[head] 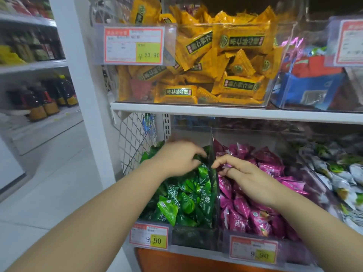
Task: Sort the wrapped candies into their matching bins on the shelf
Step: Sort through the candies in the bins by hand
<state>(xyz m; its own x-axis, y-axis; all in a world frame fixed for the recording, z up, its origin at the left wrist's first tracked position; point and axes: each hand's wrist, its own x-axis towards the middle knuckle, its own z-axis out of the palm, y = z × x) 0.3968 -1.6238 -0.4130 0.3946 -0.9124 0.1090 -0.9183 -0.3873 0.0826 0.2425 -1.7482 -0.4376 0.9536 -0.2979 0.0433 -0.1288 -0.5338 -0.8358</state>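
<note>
- left hand (180, 159) is down in the green bin (194, 238), fingers curled round a green candy (202, 154) right by the clear divider (214, 183)
- right hand (241, 173) pinches a pink candy (226, 166) over the pink bin (223, 242), prob where it belongs
- both hug the divider bc strays likely spill over there imo

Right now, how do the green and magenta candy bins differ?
The green candy bin holds green wrappers; the magenta candy bin, to its right, holds magenta ones. The left hand grips a green candy inside the green bin; the right hand pinches a magenta candy over the magenta bin. Both are clear, with 9.90 price tags.
</note>
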